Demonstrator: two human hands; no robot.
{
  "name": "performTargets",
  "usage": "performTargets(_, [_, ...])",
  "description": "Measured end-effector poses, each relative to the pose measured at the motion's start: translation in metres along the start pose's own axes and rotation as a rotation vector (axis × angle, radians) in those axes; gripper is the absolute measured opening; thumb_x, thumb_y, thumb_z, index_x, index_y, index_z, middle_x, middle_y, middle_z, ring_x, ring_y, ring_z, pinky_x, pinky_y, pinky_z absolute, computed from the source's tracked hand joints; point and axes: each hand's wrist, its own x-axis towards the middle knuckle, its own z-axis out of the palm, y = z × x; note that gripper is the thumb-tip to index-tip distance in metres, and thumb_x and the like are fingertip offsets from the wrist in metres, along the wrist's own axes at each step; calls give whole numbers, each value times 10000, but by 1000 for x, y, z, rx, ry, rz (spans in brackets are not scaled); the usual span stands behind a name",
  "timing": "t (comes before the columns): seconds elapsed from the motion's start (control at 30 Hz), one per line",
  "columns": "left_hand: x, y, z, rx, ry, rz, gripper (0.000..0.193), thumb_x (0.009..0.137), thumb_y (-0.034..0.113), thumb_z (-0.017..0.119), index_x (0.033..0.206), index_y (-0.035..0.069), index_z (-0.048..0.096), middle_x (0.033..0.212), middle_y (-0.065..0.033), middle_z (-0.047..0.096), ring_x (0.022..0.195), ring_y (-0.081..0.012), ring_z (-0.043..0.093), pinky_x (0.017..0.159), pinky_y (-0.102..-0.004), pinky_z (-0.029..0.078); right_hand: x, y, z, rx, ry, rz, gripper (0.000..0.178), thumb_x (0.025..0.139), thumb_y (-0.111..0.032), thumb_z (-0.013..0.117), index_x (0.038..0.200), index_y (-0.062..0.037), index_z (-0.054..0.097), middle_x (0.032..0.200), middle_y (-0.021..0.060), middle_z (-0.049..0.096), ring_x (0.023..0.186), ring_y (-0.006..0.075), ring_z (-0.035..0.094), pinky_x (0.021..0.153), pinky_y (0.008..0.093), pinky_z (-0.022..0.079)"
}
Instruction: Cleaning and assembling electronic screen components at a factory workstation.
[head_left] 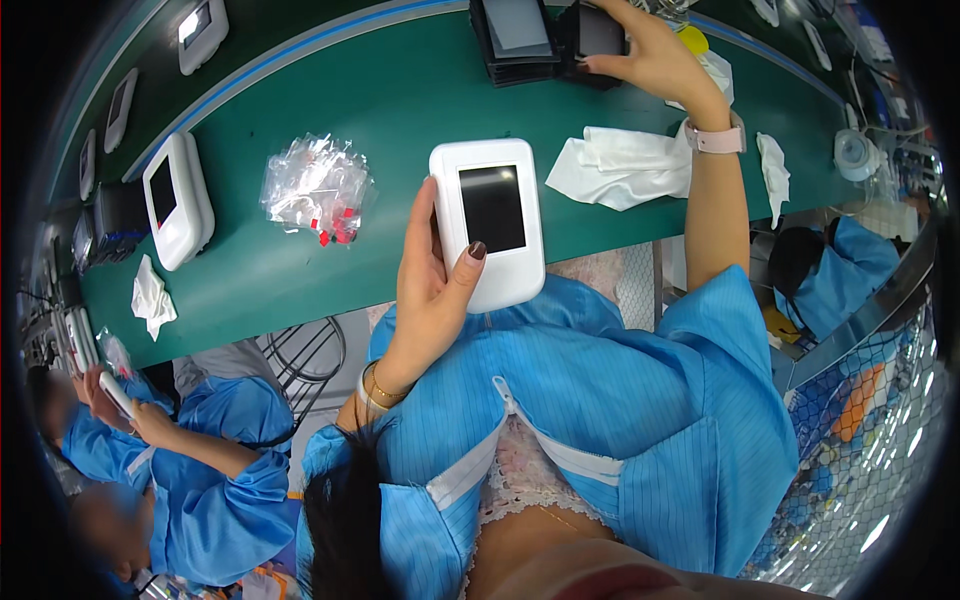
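My left hand (432, 285) grips a white handheld device (451, 165) with a rounded case. Its dark rectangular screen (494, 208) faces up, and my thumb lies across the lower left of the front. At the far side of the bench, my right hand (650, 55) reaches over a dark flat square piece (600, 36), thumb on its near edge and fingers along the far side. Just left of it is a stack of black trays (522, 68) with a greyish sheet (517, 25) on top. The fingertips of my right hand are partly cut off at the picture's edge.
Clear plastic bags with red bits (318, 185) lie left on the green bench (400, 100). Another white device (178, 200) stands beyond them. White cloths (625, 165) lie below my right forearm. At the lower left, a co-worker (200, 490) in blue holds a white device.
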Motion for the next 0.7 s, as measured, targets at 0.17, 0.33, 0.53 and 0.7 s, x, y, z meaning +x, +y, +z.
performTargets(0.17, [-3,-8,-5,-15,-27,-9,681,892,45,545,1435,-44,143,1483,-228,200,1384,-298,222,1118,-377,187,-9,16,2,656,234,-14,671,797,-180,709,1352,9,382,1339,140,473,1244,254,461,1034,358,360])
performTargets(0.33, [-5,4,-13,227,17,70,565,880,76,566,1382,-10,323,1473,-225,255,1381,-329,247,1104,-404,232,-13,32,4,1060,453,-101,566,846,-209,632,1308,30,411,1260,164,530,1178,266,519,1035,356,374])
performTargets(0.53, [26,43,-17,612,20,448,397,853,70,588,1236,-17,529,1276,-221,522,1231,-324,480,1008,-401,384,-25,-22,-9,1138,724,-228,509,843,-189,653,1245,49,451,1179,180,559,1089,254,559,946,354,443])
performTargets(0.7, [23,70,15,-29,-100,282,369,871,-11,549,1230,-78,493,1118,-164,589,951,-187,606,813,-291,505,-59,-112,13,251,169,-586,821,689,-203,761,1363,9,343,1337,208,472,1262,343,428,1080,466,268])
